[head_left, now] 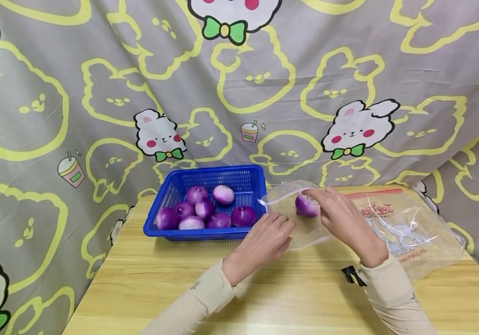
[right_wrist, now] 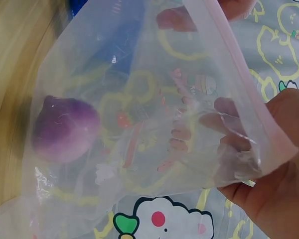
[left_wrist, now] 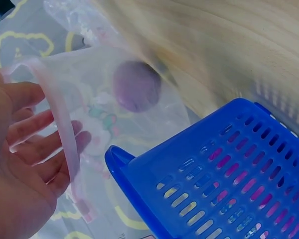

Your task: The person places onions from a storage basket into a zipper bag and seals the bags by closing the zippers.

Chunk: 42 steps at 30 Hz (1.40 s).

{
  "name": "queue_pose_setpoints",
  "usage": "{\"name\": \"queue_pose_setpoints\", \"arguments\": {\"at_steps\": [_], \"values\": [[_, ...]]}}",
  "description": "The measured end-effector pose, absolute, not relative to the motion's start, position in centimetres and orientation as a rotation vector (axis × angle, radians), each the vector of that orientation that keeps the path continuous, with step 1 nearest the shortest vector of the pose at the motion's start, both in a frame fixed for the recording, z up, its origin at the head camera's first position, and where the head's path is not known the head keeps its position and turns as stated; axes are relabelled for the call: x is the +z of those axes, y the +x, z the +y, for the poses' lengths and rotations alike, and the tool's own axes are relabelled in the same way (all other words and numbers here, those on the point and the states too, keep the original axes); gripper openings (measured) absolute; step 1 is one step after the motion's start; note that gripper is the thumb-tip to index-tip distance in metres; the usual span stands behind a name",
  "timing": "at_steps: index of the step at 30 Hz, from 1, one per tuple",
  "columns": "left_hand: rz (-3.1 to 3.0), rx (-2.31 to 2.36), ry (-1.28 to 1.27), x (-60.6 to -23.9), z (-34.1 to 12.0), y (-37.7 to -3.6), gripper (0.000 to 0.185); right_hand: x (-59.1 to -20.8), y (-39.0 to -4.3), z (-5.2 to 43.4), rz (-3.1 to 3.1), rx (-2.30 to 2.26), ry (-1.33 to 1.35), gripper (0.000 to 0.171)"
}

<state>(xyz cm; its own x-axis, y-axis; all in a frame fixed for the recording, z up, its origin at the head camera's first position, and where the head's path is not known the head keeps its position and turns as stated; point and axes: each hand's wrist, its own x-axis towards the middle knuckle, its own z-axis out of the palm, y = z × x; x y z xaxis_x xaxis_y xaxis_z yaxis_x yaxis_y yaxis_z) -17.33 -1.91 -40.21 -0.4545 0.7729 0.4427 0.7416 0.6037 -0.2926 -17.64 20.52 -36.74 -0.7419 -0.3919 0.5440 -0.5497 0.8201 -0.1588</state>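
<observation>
A clear plastic zip bag (head_left: pixel 305 234) stands with its mouth spread between both hands. Low inside it lies one purple onion (head_left: pixel 306 205), seen through the film in the right wrist view too. My left hand (head_left: pixel 266 239) holds one side of the bag's mouth, some fingertips inside the pale zip edge (left_wrist: pixel 58 109). At the other side, my right hand (head_left: pixel 346 218) grips the rim, with fingers showing through the film. Left of the bag, a blue basket (head_left: pixel 205 236) contains several purple onions (head_left: pixel 205 208), a few with whitish tops.
Another clear bag (head_left: pixel 425 228) with a red zip strip and printed picture lies flat at the right. A small black object (head_left: pixel 353 276) shows beside the right sleeve. Patterned grey cloth (head_left: pixel 231 93) hangs behind the wooden table (head_left: pixel 172 288).
</observation>
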Motion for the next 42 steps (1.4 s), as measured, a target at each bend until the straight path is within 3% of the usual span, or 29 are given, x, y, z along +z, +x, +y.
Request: {"name": "queue_pose_setpoints", "arguments": {"at_steps": [16, 28, 42], "values": [[-2.136, -0.206, -1.206, -39.0, -5.4, -16.2, 0.022, -36.8, -17.6, 20.5, -2.453, 0.428, 0.716, 0.050], [-2.228, -0.395, -1.035, -39.4, -9.9, -17.9, 0.020, -36.8, -17.7, 20.5, -2.495, 0.458, 0.711, 0.051], [-2.468, -0.416, -0.829, -41.7, -12.3, -22.5, 0.030, -37.1, -17.9, 20.4, -2.514, 0.445, 0.717, 0.051]]}}
